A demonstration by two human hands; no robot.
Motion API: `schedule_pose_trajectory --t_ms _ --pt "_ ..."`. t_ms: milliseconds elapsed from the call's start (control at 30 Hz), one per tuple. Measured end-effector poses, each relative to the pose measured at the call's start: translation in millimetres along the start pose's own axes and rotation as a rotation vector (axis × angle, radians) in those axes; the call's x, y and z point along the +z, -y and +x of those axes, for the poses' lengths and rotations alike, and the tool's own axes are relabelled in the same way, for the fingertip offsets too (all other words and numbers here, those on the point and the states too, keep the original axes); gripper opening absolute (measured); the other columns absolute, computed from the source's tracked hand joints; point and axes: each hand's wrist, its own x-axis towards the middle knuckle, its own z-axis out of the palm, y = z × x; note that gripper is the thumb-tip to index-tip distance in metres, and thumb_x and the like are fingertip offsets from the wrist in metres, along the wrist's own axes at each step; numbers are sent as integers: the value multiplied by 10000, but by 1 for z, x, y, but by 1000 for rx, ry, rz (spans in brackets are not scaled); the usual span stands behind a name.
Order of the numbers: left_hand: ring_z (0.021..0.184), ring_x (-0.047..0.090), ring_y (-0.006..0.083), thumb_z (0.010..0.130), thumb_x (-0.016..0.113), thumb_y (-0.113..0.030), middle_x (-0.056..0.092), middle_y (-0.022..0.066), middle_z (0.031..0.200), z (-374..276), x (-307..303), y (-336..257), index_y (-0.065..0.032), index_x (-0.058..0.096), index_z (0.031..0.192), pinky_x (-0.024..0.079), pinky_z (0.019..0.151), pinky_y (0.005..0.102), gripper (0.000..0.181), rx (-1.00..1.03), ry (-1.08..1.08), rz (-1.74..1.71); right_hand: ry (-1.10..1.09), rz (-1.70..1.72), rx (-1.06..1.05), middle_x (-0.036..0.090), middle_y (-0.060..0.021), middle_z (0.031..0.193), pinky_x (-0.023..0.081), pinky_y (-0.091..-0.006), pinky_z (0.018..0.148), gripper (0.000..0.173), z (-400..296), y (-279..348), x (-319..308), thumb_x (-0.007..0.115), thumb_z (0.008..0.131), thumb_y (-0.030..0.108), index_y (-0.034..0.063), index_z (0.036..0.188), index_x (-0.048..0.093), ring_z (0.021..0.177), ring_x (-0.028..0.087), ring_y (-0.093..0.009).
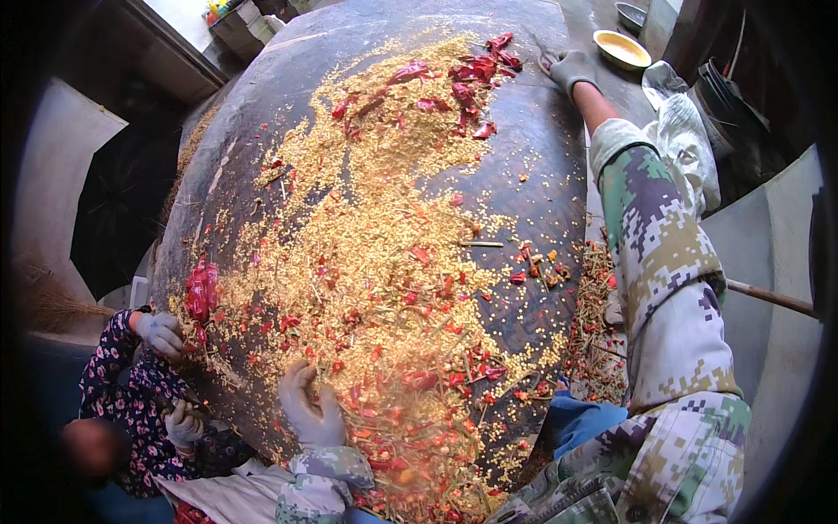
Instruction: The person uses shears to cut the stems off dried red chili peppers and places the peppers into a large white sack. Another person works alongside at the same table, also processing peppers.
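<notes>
My right hand (571, 71), in a grey glove, is stretched to the table's far right edge and grips scissors (543, 57) by the handles. Pale chili seeds (393, 242) lie spread over the dark table (537, 164), mixed with red pepper scraps and stems. Dried red chili pods (474, 72) are gathered at the far end of the seeds. My left hand (311, 406), in a pale glove, rests at the near left edge of the seeds with its fingers apart and curled, holding nothing visible. Red scraps (409, 452) lie to its right.
At the left, a co-worker in a floral sleeve has gloved hands (160, 334) beside a red pod (201, 291). A yellow-lined basin (622, 49), a white sack (684, 144) and a dark bucket (720, 111) stand at the right. Stem debris (594, 327) lies beyond the table's right edge.
</notes>
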Motion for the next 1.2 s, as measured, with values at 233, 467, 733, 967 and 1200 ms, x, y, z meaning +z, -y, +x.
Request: schedule_pose_trajectory --t_ms 233,467,733,967,1200 --pt "1135 484 319 801 568 -53 495 191 1214 0 -4 2 17 526 1127 422 973 407 337 73 46 109 121 -14 -443 697 -176 979 522 -371 802 321 -48 54 16 650 853 341 95 1052 707 891 690 -299" --pt "1135 472 320 799 608 -83 531 178 1194 -1 -2 5 14 573 1078 419 963 404 297 19 -1 43 304 499 -812 700 -151 925 540 -376 791 317 -211 111 8 674 842 320 81 1050 680 842 681 -300" --pt "1107 502 327 787 622 -91 557 172 1164 1 -2 6 4 585 1044 435 943 412 276 44 -19 84 18 577 -733 702 -140 993 553 -346 754 359 -145 115 -2 578 778 52 148 1101 702 833 704 -240" --pt "1109 499 318 785 611 -70 545 176 1153 1 -7 -3 20 569 1062 458 918 398 294 58 13 129 28 75 -94 691 -214 952 533 -419 831 496 -39 89 36 667 771 513 58 959 731 916 678 -344" --pt "1112 501 320 790 618 -79 541 181 1163 2 -3 0 24 563 1066 471 912 399 300 47 14 93 307 113 -486 708 -184 889 505 -343 749 290 -96 85 6 596 739 123 23 988 708 776 663 -204"
